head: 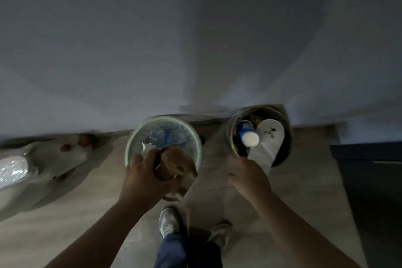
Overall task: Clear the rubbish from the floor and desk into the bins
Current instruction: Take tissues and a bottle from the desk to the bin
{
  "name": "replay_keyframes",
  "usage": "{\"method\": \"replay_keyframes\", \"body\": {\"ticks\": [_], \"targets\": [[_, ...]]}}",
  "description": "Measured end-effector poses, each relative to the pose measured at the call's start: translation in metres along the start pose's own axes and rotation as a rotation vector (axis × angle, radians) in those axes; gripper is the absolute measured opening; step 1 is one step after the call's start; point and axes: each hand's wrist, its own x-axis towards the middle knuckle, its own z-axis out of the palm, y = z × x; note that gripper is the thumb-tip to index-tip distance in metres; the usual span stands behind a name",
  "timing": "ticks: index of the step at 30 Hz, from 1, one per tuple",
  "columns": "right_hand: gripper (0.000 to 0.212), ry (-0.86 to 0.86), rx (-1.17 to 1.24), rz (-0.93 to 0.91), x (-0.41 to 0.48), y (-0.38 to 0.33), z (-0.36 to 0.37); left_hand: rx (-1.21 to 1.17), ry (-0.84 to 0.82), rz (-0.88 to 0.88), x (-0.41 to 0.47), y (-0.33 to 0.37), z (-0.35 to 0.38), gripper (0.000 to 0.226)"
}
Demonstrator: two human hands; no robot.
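Grey wall [130,39] fills the top of my view, and a wood floor [65,213] runs below it. Far left on the floor lies a white bag [43,165] with something shiny inside.

Next comes the green bin [134,139], with clear bottles [165,135] already in it. My left hand [141,176] hangs over its near edge, with the fingers curled tight round a brown thing [174,165] (a paper cup or a bag, too blurry to say). The brown thing is long. It runs from my fingers back toward me and to the right, so one end is over the bin's mouth and the other end is out over the floor. The bin's middle is just ahead of my fingers. I think a small push forward is needed before letting go, or the brown thing may tip out over the near edge.

Further right is my right hand [248,176], close to the dark bin [230,135]. Its fingers are bent down, but I cannot tell if they hold anything. A white sheet [269,137] sticks out of that bin toward this hand, beside a blue and white bottle [248,135].
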Motion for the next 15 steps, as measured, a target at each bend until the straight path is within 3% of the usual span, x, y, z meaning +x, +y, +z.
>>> {"method": "replay_keyframes", "body": {"ticks": [15], "targets": [[0.056, 0.152, 0.201, 0.28, -0.029, 0.165, -0.037, 0.283, -0.218, 0.288, 0.04, 0.157, 0.133, 0.086]]}}
